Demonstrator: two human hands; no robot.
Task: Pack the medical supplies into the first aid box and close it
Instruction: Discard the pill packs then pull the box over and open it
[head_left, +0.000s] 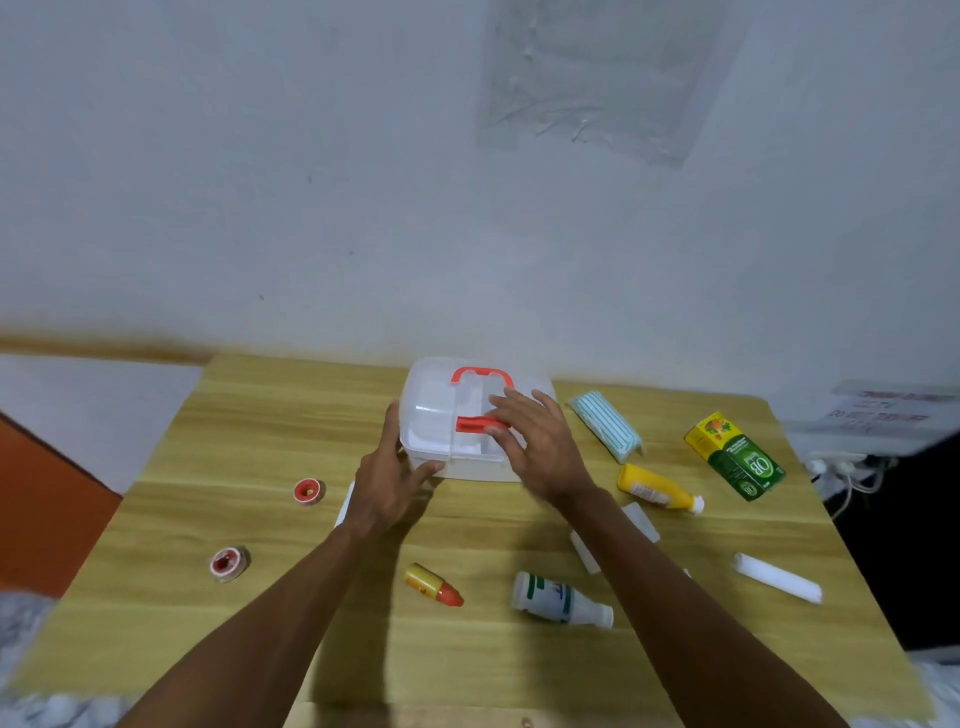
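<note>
Box (447, 415) was still latched, supplies loose on table (260, 415); your left hand (389, 483) clamped its corner, right hand (535, 447) lay fingers-spread on the red latch (470, 423)—best lifted squarely.

Translucent white box (447, 415), red handle (480, 375), wood-grain table (260, 426).

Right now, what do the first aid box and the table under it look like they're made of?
The first aid box looks like frosted, translucent plastic: shapes inside show dimly through the lid, and its handle and latch are glossy red plastic. The table shows pale, yellowish wood grain with a smooth, matte finish; it may be laminate rather than solid wood.
</note>
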